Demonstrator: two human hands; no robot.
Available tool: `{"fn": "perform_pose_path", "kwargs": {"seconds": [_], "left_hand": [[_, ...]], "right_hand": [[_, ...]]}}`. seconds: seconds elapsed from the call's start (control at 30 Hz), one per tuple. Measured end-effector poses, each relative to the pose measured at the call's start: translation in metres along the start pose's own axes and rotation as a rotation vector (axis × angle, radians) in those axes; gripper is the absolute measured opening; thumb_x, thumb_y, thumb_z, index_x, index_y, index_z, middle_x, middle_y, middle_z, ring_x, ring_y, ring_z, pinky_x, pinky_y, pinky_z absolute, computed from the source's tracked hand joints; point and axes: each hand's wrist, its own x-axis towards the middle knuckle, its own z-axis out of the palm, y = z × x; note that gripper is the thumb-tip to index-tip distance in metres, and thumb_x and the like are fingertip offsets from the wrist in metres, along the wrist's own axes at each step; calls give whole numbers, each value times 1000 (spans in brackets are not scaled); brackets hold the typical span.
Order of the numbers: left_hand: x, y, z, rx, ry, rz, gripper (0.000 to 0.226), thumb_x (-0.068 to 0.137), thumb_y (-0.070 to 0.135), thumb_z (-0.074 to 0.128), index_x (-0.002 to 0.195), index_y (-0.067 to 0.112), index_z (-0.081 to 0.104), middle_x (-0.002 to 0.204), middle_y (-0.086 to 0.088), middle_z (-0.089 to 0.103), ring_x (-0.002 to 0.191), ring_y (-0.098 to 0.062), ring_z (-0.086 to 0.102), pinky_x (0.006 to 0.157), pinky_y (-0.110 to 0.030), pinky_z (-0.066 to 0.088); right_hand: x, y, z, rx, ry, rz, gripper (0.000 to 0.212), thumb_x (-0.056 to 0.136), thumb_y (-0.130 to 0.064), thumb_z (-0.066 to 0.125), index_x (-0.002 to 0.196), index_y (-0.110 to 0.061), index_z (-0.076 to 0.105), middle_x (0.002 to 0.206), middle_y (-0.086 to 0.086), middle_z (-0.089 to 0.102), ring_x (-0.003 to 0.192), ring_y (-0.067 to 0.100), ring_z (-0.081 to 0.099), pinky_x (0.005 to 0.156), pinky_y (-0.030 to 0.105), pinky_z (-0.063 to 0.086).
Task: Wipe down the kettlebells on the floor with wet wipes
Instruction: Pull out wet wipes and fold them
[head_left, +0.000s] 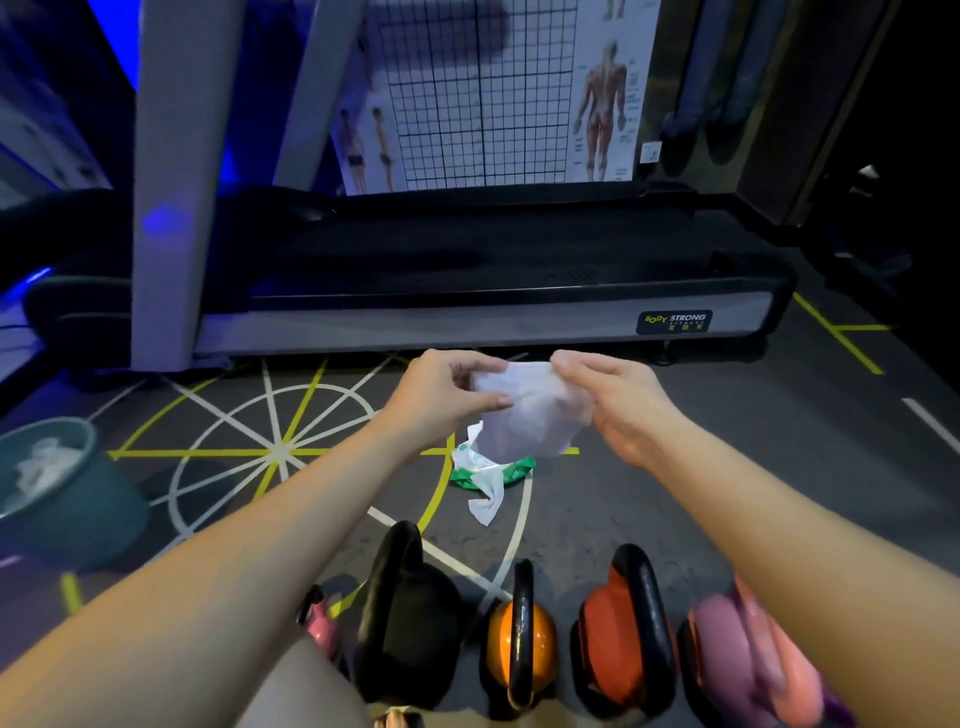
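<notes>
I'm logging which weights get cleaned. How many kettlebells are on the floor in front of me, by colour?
Pink kettlebells: 2
Black kettlebell: 1
Orange kettlebell: 1
Red kettlebell: 1
Total: 5 plainly seen; the blurred right edge may hide more.

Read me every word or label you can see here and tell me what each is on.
"BODY STRONG": dark badge on the side rail of the grey treadmill.
Smaller line beneath it: too small to read.
Muscle chart poster captions: blurred.
Green-and-white wipes packet: print unreadable.
</notes>
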Motion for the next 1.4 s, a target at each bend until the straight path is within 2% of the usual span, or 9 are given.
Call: {"fn": "perform_pose_path", "kwargs": {"seconds": [0.2, 0.27, 0.4, 0.57, 0.77, 0.9, 1.17, 1.27, 1.4], "left_hand": [[-4, 8, -3, 438, 29, 108, 29, 79, 27, 84, 107, 21, 78, 99, 11, 72, 95, -8, 62, 84, -21, 46], [-5, 9, -1, 472, 32, 120, 20, 82, 27, 81, 101, 20, 79, 92, 11, 72, 87, -4, 59, 74, -11, 41], [-6, 14, -1, 372, 71, 111, 11, 83, 26, 81, 87, 16, 79, 72, 15, 66, 70, 5, 56, 60, -7, 38], [-11, 23, -8, 256, 114, 114, 18, 91, 37, 72, 87, 21, 78, 82, 8, 52, 72, -5, 49, 59, -14, 34], [-14, 23, 1, -322, 26, -65, 41, 97, 44, 63, 76, 8, 65, 78, -13, 71, 83, -22, 65, 90, -38, 47], [-15, 28, 12, -582, 35, -245, 69, 68, 72, 76, 98, 12, 62, 91, -19, 61, 82, -34, 56, 76, -47, 42], [-12, 30, 22, -509, -83, -262, 18, 86, 26, 79, 91, 14, 66, 83, -5, 70, 77, -20, 65, 76, -36, 53], [-10, 27, 21, -496, -61, -276, 23, 87, 32, 78, 82, 15, 64, 83, -11, 67, 77, -25, 61, 74, -37, 53], [-9, 27, 22, -494, 5, -295, 28, 87, 34, 78, 88, 9, 65, 84, -11, 68, 75, -23, 64, 59, -30, 56]], "right_hand": [[-14, -15, -5, -1144, -120, -320, 57, 68, -32, 90, 121, -25, 71, 100, -1, 59, 96, 17, 57, 79, 26, 41], [-19, -15, -4, -1209, -125, -354, 51, 69, -32, 89, 117, -25, 73, 96, 1, 54, 91, 17, 53, 74, 27, 38], [-17, -13, -11, -1163, -5, -478, 19, 82, -36, 78, 89, -18, 77, 86, -2, 51, 86, 19, 56, 71, 28, 37], [-20, -19, -22, -819, -45, -352, 24, 84, -45, 75, 82, -22, 76, 105, -16, 55, 93, -2, 56, 77, 15, 39], [-21, -16, -12, -224, -179, -124, 49, 94, -45, 63, 95, 4, 64, 93, 10, 69, 86, 20, 66, 89, 42, 57], [-23, -15, -2, -179, -32, -94, 46, 95, -45, 61, 90, 0, 60, 82, 10, 65, 76, 24, 65, 77, 48, 60], [-19, -15, -11, -175, 212, -69, 67, 86, -64, 59, 68, -7, 30, 74, 8, 29, 72, 25, 30, 66, 35, 26], [-20, -18, -11, -124, 58, 5, 66, 73, -72, 69, 72, -8, 56, 71, 9, 52, 67, 26, 51, 67, 35, 43], [-22, -13, -11, -106, -118, -47, 34, 78, -38, 83, 93, -10, 71, 95, 5, 77, 91, 26, 73, 85, 45, 58]]}}
